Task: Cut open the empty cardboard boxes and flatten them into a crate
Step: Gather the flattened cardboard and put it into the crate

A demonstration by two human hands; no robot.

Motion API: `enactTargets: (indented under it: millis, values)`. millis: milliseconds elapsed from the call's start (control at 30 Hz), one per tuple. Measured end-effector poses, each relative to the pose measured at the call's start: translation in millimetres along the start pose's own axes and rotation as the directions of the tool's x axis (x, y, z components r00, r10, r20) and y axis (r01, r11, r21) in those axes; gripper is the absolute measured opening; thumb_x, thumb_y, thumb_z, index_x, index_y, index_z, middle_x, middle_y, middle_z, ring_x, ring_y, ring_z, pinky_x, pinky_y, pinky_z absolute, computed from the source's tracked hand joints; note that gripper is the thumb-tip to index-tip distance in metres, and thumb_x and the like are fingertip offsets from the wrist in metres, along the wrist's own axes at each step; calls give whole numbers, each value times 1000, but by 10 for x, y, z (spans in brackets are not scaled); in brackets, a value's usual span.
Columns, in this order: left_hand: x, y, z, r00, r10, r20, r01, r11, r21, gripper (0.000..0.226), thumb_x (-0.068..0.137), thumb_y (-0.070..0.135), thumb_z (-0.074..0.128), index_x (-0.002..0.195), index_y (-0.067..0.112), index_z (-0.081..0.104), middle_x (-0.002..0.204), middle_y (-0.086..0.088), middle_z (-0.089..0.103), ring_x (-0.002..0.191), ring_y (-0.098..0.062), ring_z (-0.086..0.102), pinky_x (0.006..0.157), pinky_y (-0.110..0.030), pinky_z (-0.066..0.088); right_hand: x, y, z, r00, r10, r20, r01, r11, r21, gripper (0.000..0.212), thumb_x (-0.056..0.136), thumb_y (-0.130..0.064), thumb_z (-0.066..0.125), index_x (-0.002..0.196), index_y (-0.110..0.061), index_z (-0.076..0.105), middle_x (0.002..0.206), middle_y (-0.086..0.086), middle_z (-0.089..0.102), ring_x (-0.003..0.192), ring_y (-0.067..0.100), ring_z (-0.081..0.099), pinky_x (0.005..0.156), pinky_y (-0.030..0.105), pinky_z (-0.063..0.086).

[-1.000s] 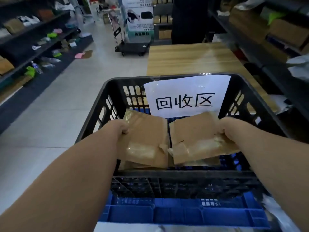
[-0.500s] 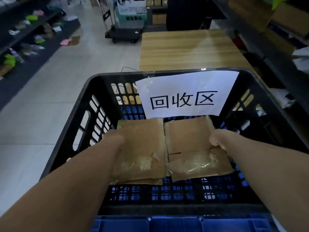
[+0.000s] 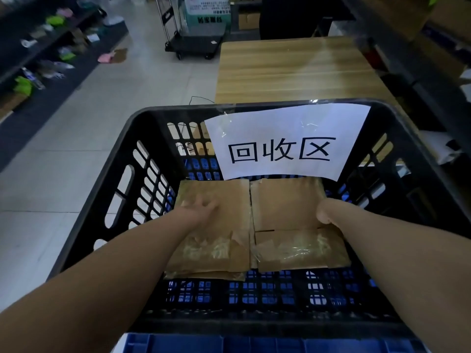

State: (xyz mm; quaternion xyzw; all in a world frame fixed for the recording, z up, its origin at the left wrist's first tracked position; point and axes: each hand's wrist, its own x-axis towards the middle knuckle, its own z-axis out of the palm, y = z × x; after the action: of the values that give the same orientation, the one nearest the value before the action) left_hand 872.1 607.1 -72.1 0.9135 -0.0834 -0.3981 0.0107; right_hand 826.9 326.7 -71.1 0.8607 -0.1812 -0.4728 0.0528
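A flattened brown cardboard box, with torn clear tape on its near flaps, lies spread on the floor of the black slotted crate. My left hand lies on its left half with the fingers spread flat on the board. My right hand is at the right edge of the cardboard with the fingers curled around that edge. A white paper sign with black characters is taped to the crate's far wall.
A blue crate sits under the black one at the near edge. Beyond the crate is a wooden table. A tiled aisle runs to the left, with a dark shelf of goods and a platform trolley at the back.
The cardboard has gone down from above the rim to the crate floor. My left hand let go of the edge and now lies flat on the board.
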Motion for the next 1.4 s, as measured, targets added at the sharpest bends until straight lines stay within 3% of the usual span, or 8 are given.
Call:
enactTargets:
  millis: [200,333,567,767,900,1033,1233,1400]
  values:
    - [64,-39,-47,989,143,-45,-126,955,267,59,99,39,36,151,28,10,158,-13,5,139,-40,21,112,-49,25,-137,50,-93,986,13,-164,11,990,143,38,98,-10,42,135,-1,46,140,18,45,127,30,46,100,34,40]
    - [-1,30,-183,965,223,-138,-163,922,351,63,99,52,16,152,19,8,158,-13,11,140,-35,23,113,-44,24,-253,61,-92,962,132,-239,-61,957,283,36,89,-2,45,124,-2,53,103,12,56,88,26,59,65,30,44]
    - [-467,255,-472,959,157,-234,-101,967,235,64,84,11,62,141,12,33,135,-11,45,117,-28,49,92,-33,44,-657,24,-311,869,114,-482,62,941,334,31,87,-2,43,114,-8,58,123,13,55,111,31,54,84,37,45]
    - [-1060,676,-701,863,346,-368,-249,925,286,43,90,17,57,132,13,46,132,-9,52,115,-28,51,89,-33,42,-1299,69,-470,678,-117,-726,288,950,117,13,86,-6,53,78,-10,44,109,12,60,84,26,49,69,30,37]
    - [-1533,1139,-859,727,503,-468,-322,851,414,38,91,20,57,128,16,49,127,-6,55,113,-25,51,86,-31,42,-1878,417,-380,472,-89,-877,191,982,4,9,89,-16,58,97,-14,55,110,12,60,98,29,52,71,33,32]
    - [-2062,1801,-924,555,651,-518,-398,754,522,38,93,20,57,129,15,47,124,-8,55,105,-30,55,83,-39,48,-2507,1018,-94,379,89,-921,-5,996,94,27,89,-20,56,114,-12,57,120,13,56,114,31,46,84,38,34]
    - [-2890,2741,-497,62,883,-465,-545,420,726,35,89,34,60,117,15,53,109,-6,54,98,-27,54,66,-34,40,-3316,1782,793,239,495,-836,-307,855,418,44,94,-26,53,131,-3,43,129,16,47,119,35,43,96,42,35]
    - [-3655,3402,256,-267,904,-334,-608,111,786,37,86,33,65,116,13,55,112,-9,56,103,-31,54,75,-40,45,-4033,2157,1894,145,750,-645,-497,619,608,47,89,-28,60,127,-5,45,124,15,49,117,34,43,98,41,33]
